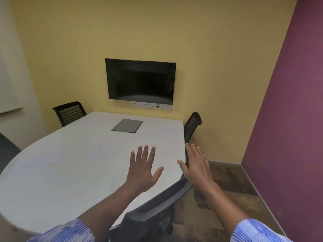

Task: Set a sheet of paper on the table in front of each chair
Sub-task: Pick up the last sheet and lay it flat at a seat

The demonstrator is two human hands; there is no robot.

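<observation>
My left hand (143, 170) is spread open, palm down, over the right part of the white oval table (78, 180). Beside it, my right hand (197, 168) is also open, fingers together, above the table's right edge and the back of the near grey chair (157, 206). Neither hand holds anything. Faint thin lines on the white top look like edges of white paper sheets, one near the left (55, 163) and one by the far right chair (168, 134). The sheets barely stand out from the table.
A black chair (70, 112) stands at the far left, another (192, 124) at the far right, and a dark chair (7, 151) at the left edge. A grey cable hatch (127, 126) sits in the table. A dark screen (140, 81) hangs on the yellow wall.
</observation>
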